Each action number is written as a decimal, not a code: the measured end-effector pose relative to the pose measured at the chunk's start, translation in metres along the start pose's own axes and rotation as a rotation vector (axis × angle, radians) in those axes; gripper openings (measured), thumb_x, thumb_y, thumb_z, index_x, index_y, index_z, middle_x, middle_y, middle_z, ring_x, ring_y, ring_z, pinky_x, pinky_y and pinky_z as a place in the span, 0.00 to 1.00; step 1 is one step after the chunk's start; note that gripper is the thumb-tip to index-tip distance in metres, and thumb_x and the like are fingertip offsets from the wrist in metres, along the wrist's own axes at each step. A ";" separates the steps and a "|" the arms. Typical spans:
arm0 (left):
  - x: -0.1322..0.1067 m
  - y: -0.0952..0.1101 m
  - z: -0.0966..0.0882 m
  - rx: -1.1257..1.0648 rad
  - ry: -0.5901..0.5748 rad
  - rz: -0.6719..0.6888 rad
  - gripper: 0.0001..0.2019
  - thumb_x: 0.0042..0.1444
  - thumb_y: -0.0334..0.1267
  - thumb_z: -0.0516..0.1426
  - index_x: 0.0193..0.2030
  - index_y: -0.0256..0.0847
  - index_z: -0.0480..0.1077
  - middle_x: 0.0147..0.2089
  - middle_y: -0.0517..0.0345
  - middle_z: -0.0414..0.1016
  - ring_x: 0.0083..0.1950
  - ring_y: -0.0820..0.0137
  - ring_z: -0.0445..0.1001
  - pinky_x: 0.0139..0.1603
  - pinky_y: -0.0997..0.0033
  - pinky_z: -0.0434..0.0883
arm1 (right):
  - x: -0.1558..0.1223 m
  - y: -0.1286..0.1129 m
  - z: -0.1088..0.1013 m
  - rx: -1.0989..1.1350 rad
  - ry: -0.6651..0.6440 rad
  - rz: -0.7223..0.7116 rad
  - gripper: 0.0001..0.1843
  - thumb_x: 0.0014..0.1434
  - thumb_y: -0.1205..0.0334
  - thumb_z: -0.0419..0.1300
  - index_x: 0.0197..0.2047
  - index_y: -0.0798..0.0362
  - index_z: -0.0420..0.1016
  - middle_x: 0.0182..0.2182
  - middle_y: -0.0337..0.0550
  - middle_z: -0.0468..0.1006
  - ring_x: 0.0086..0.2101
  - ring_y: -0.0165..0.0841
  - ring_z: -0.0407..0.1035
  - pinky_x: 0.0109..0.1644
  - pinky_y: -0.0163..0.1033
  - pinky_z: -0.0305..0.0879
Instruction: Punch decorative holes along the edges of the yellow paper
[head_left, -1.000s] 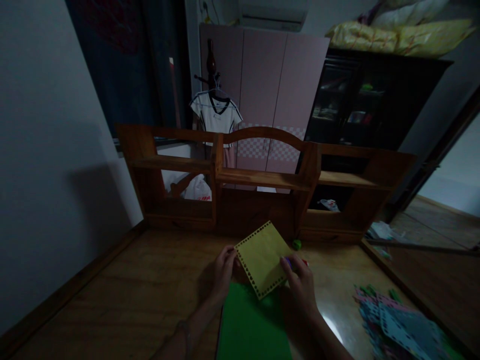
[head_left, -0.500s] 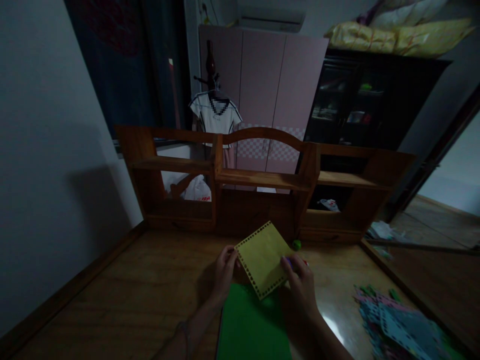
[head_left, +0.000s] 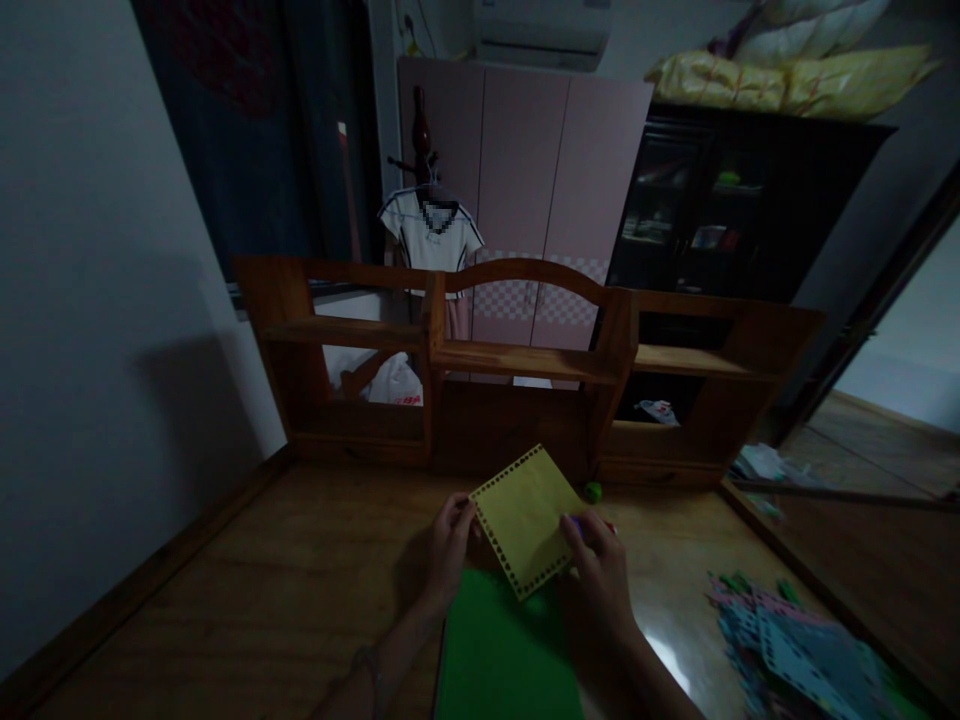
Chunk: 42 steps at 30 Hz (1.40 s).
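Note:
A yellow square panel (head_left: 523,518) with small holes along its edges is held tilted above a green sheet (head_left: 501,655) lying on the wooden desk (head_left: 285,590). My left hand (head_left: 448,548) pinches the panel's left corner. My right hand (head_left: 600,570) grips its right edge, fingers closed, and a small purple piece (head_left: 576,522) shows at the fingertips. A small green ball-like piece (head_left: 593,491) lies on the desk just behind the panel.
A wooden shelf unit (head_left: 525,360) stands along the desk's back edge. A pile of coloured perforated panels (head_left: 795,640) lies at the right. Behind are a pink wardrobe (head_left: 525,180), a dark cabinet (head_left: 735,210) and a hanging white shirt (head_left: 431,232).

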<state>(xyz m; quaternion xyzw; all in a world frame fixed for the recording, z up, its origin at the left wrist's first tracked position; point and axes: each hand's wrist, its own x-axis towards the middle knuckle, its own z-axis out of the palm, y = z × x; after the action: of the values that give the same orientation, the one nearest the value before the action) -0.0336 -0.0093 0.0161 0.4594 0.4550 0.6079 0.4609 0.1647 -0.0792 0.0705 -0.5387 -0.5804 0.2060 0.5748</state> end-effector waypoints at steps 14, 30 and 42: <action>-0.013 0.012 0.008 0.212 -0.096 0.014 0.19 0.51 0.50 0.54 0.44 0.40 0.69 0.44 0.51 0.74 0.43 0.65 0.72 0.43 0.70 0.66 | 0.002 0.005 0.001 -0.100 0.064 -0.110 0.15 0.54 0.49 0.55 0.33 0.53 0.73 0.30 0.44 0.73 0.32 0.35 0.66 0.34 0.37 0.62; -0.012 0.004 0.012 0.362 -0.181 0.201 0.13 0.53 0.44 0.52 0.39 0.39 0.70 0.41 0.53 0.73 0.41 0.67 0.71 0.44 0.68 0.66 | 0.003 0.006 -0.001 -0.079 0.101 -0.084 0.19 0.54 0.46 0.54 0.33 0.54 0.72 0.28 0.45 0.73 0.31 0.35 0.65 0.34 0.38 0.62; -0.012 0.006 0.012 0.319 -0.227 0.146 0.12 0.52 0.45 0.52 0.36 0.39 0.69 0.37 0.55 0.74 0.38 0.67 0.72 0.40 0.71 0.67 | 0.004 0.000 -0.001 -0.090 0.106 -0.068 0.17 0.55 0.48 0.53 0.31 0.54 0.72 0.28 0.46 0.74 0.31 0.37 0.67 0.34 0.39 0.64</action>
<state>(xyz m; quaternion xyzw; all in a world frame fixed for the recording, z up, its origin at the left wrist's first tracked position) -0.0211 -0.0206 0.0222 0.6239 0.4563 0.5042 0.3851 0.1664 -0.0763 0.0725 -0.5543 -0.5758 0.1314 0.5864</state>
